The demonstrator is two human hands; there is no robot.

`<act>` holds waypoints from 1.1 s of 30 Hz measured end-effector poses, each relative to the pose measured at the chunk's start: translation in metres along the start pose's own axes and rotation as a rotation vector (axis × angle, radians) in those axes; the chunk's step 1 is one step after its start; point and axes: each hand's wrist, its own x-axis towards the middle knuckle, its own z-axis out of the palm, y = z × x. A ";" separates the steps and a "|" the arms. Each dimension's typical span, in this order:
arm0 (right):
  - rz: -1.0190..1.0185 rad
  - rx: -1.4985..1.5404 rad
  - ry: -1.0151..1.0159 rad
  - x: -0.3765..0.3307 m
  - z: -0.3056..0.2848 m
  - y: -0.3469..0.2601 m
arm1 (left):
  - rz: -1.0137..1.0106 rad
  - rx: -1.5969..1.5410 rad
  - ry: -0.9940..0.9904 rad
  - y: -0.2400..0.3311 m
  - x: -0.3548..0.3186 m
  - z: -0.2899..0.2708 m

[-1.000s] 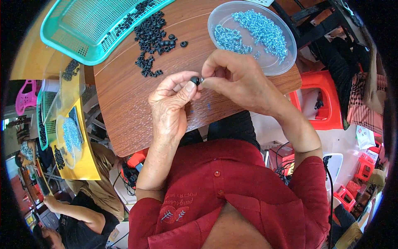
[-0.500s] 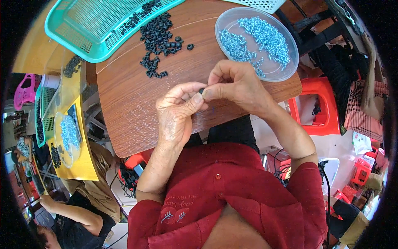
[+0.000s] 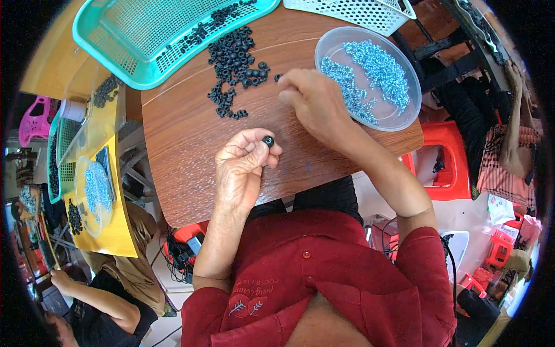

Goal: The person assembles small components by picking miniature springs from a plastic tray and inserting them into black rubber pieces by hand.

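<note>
My left hand (image 3: 241, 165) is above the brown wooden table (image 3: 185, 162), pinching a small round black piece (image 3: 268, 140) between thumb and fingers. A pale ring or hole shows in the piece's upturned face. To its right, my right hand (image 3: 317, 103) hovers between the loose black pieces and a round clear plastic dish (image 3: 404, 118); motion smears its fingers. Several similar black pieces (image 3: 231, 61) lie heaped on the table beyond my hands, one of them close to the right fingertips. Small shiny light-blue parts (image 3: 378, 69) lie in two heaps in the dish.
A teal mesh basket (image 3: 124, 72) with black pieces stands at the far left, a white perforated basket (image 3: 347, 16) at the far right. A red stool (image 3: 454, 168) is right of the table. On the left, a co-worker (image 3: 110, 306) sits by a yellow table (image 3: 124, 231).
My hands have come apart. The left keeps the black piece, while the right has moved away and up toward the dish. The view has shifted slightly.
</note>
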 end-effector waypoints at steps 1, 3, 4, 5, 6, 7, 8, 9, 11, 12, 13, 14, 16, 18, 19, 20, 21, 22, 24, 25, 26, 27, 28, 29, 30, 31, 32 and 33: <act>-0.076 -0.233 0.069 0.007 0.006 0.007 | 0.001 -0.001 0.003 0.000 0.000 0.000; -0.157 -0.460 0.133 0.013 0.015 0.011 | -0.001 -0.023 0.015 -0.001 -0.001 -0.001; -0.189 -0.458 0.131 0.015 0.019 0.012 | 0.002 -0.024 0.021 -0.001 -0.001 -0.002; -0.220 -0.455 0.130 0.016 0.022 0.011 | 0.006 -0.025 0.025 -0.001 -0.001 -0.003; -0.224 -0.450 0.125 0.017 0.025 0.008 | 0.009 -0.026 0.030 0.000 -0.002 -0.004; -0.250 -0.444 0.121 0.018 0.027 0.003 | 0.013 -0.027 0.036 0.001 -0.003 -0.006; -0.276 -0.437 0.118 0.019 0.029 0.000 | 0.014 -0.035 0.041 0.001 -0.003 -0.008; -0.278 -0.435 0.116 0.021 0.032 0.000 | 0.013 -0.043 0.043 0.001 -0.003 -0.009; -0.277 -0.447 0.115 0.030 0.037 0.003 | 0.003 -0.034 0.056 0.001 -0.004 -0.009; -0.278 -0.448 0.114 0.034 0.038 0.007 | -0.010 -0.024 0.063 0.001 -0.004 -0.009; -0.253 -0.484 0.099 0.037 0.039 0.011 | -0.009 -0.025 0.063 0.001 -0.004 -0.008; -0.227 -0.521 0.083 0.039 0.040 0.014 | -0.009 -0.021 0.062 0.000 -0.004 -0.008; -0.221 -0.550 0.063 0.040 0.044 0.020 | -0.006 -0.019 0.066 0.000 -0.006 -0.009; -0.215 -0.579 0.042 0.039 0.045 0.021 | 0.000 -0.020 0.076 0.001 -0.005 -0.010; -0.203 -0.574 0.037 0.038 0.046 0.022 | 0.001 -0.022 0.079 0.001 -0.005 -0.011; -0.190 -0.570 0.033 0.038 0.046 0.022 | 0.000 -0.024 0.076 0.002 -0.005 -0.012; -0.191 -0.570 0.032 0.038 0.047 0.023 | -0.001 -0.025 0.071 0.002 -0.005 -0.012; -0.179 -0.566 0.036 0.039 0.047 0.024 | -0.001 -0.026 0.071 0.002 -0.005 -0.012; -0.170 -0.561 0.041 0.040 0.048 0.024 | 0.003 -0.022 0.083 0.003 -0.005 -0.011; -0.180 -0.552 0.066 0.040 0.048 0.024 | 0.005 -0.022 0.084 0.003 -0.005 -0.012; -0.191 -0.542 0.091 0.041 0.048 0.024 | 0.005 -0.027 0.080 0.002 -0.004 -0.012; -0.191 -0.543 0.092 0.041 0.048 0.024 | 0.004 -0.031 0.073 0.002 -0.004 -0.013; -0.206 -0.569 0.081 0.042 0.048 0.025 | 0.004 -0.030 0.071 0.002 -0.004 -0.012; -0.221 -0.594 0.070 0.042 0.048 0.026 | 0.000 -0.029 0.079 0.002 -0.004 -0.011; -0.220 -0.595 0.072 0.043 0.049 0.028 | -0.004 -0.027 0.087 0.002 -0.004 -0.011; -0.210 -0.598 0.048 0.043 0.049 0.031 | -0.006 -0.027 0.085 0.002 -0.003 -0.010; -0.201 -0.601 0.024 0.043 0.049 0.032 | -0.008 -0.024 0.086 0.002 -0.003 -0.010; -0.199 -0.601 0.024 0.043 0.048 0.031 | -0.009 -0.022 0.091 0.003 -0.003 -0.009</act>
